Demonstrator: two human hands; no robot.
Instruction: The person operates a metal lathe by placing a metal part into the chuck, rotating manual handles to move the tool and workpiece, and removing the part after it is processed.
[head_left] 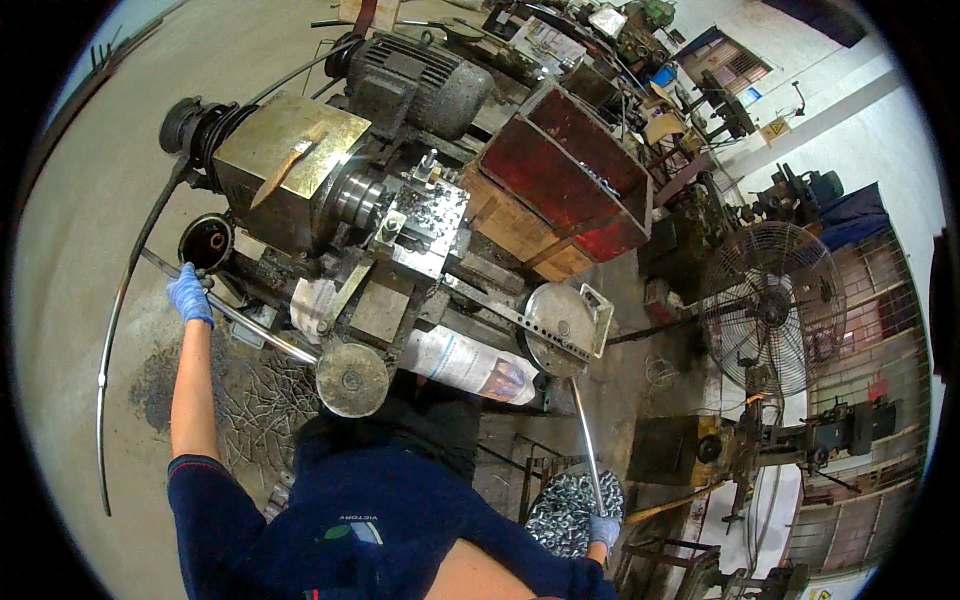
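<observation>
Left hand (189, 294) clenched on long lever (250, 328) running right toward lathe (330, 190); right hand (604, 530) grips steel rod (586, 440) rising to round plate (560, 330), over bin of parts (560, 515).

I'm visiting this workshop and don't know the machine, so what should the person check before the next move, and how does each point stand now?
1. Left hand gloved and gripping the long rod at the machine's left end: ok.
2. Right hand gloved and on the lever at the lower right: ok.
3. Both hands away from the round chuck: ok.
4. Chuck stopped or turning: cannot tell.
5. Floor underfoot free of scraps: not ok, metal shavings lie by the machine's base.
6. Bin of small metal parts below the lever has room: cannot tell.
</observation>
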